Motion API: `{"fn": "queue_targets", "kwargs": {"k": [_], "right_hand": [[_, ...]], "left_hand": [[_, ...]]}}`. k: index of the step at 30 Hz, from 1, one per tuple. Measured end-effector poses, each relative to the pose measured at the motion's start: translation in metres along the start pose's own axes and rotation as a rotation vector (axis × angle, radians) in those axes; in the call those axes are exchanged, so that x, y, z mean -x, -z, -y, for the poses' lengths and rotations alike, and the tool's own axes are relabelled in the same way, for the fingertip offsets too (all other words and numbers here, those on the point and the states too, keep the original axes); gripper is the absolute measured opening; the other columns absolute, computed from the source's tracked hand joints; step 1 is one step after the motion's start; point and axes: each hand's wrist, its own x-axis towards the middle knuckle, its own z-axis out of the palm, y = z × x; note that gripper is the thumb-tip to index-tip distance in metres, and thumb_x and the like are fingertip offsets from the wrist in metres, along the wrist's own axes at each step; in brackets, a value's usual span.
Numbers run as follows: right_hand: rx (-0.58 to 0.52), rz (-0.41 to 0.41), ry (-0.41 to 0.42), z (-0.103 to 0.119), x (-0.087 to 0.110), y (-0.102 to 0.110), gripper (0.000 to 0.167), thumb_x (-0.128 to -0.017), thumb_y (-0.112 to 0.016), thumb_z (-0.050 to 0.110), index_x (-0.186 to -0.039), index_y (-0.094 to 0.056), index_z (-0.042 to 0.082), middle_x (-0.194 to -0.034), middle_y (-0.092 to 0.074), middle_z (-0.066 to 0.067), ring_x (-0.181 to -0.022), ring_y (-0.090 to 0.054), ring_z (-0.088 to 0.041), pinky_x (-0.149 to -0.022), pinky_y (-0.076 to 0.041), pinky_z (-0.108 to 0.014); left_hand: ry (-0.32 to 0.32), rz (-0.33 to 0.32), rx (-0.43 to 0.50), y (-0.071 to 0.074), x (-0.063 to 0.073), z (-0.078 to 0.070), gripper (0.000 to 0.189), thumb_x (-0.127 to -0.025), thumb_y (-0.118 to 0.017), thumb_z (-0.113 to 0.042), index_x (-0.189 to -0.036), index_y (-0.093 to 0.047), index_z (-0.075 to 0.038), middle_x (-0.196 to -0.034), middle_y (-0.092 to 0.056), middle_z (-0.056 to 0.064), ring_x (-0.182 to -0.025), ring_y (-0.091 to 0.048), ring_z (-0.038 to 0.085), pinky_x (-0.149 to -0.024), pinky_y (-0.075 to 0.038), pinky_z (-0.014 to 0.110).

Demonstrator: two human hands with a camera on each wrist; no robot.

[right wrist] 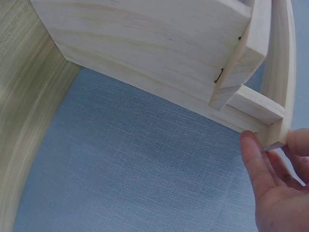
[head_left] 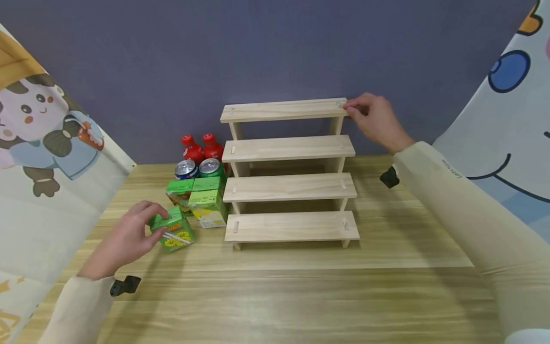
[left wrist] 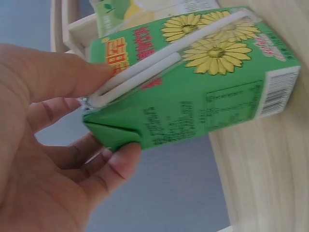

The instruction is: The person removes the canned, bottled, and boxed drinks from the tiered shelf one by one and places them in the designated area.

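Observation:
My left hand point(head_left: 135, 234) grips a green juice box point(left wrist: 193, 92) near its top, thumb by the white straw point(left wrist: 169, 60) taped to its front. Yellow flowers and a barcode are printed on the box, which tilts in the left wrist view. At the far right end of the top shelf, my right hand point(head_left: 378, 119) pinches the corner of a pale wooden tiered rack point(head_left: 290, 186). In the right wrist view the thumb and fingertips point(right wrist: 248, 140) lie on either side of the shelf board point(right wrist: 277, 140). The rack has several steps, all bare.
Left of the rack stand green and yellow drink boxes point(head_left: 208, 205), two cans point(head_left: 209, 166) and two red bottles point(head_left: 193, 150). A dark blue-grey wall point(head_left: 275, 52) rises behind. Printed cartoon panels point(head_left: 56, 119) flank the wood-grain table point(head_left: 296, 296) on both sides.

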Motion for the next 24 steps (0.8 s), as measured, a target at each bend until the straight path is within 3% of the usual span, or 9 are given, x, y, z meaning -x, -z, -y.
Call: {"fn": "queue_targets", "kwargs": {"k": [3, 9, 18, 24], "right_hand": [[-0.008, 0.005, -0.002, 0.001, 0.000, -0.001, 0.035, -0.099, -0.046, 0.027, -0.125, -0.061, 0.008, -0.121, -0.052, -0.008, -0.105, -0.059, -0.024, -0.069, -0.046, -0.026], [0.003, -0.007, -0.010, 0.001, 0.000, -0.001, 0.035, -0.100, -0.045, 0.025, -0.125, -0.060, 0.006, -0.122, -0.051, -0.008, -0.106, -0.059, -0.024, -0.073, -0.048, -0.025], [0.019, -0.017, -0.006, 0.001, 0.000, 0.001, 0.036, -0.099, -0.047, 0.027, -0.124, -0.061, 0.006, -0.121, -0.053, -0.010, -0.103, -0.061, -0.025, -0.070, -0.047, -0.025], [0.008, -0.006, -0.011, 0.002, 0.000, 0.001, 0.034, -0.100, -0.046, 0.025, -0.125, -0.061, 0.006, -0.123, -0.052, -0.008, -0.104, -0.061, -0.023, -0.077, -0.049, -0.027]], "left_hand": [[-0.007, -0.010, 0.000, -0.003, 0.001, 0.002, 0.038, -0.067, -0.078, 0.008, -0.095, -0.059, -0.009, -0.100, -0.055, 0.009, -0.090, -0.051, 0.025, -0.067, -0.046, 0.043], [-0.100, -0.051, -0.008, -0.010, -0.002, 0.004, 0.039, -0.066, -0.076, 0.013, -0.091, -0.054, -0.007, -0.105, -0.051, 0.011, -0.098, -0.044, 0.031, -0.077, -0.038, 0.043], [-0.086, -0.076, -0.020, -0.016, -0.012, 0.003, 0.037, -0.066, -0.074, 0.014, -0.091, -0.054, -0.003, -0.097, -0.049, 0.009, -0.091, -0.040, 0.029, -0.075, -0.034, 0.041], [-0.094, -0.091, -0.039, -0.018, -0.021, 0.004, 0.033, -0.066, -0.071, 0.016, -0.083, -0.054, -0.006, -0.097, -0.051, 0.010, -0.091, -0.041, 0.030, -0.077, -0.034, 0.042]]}}
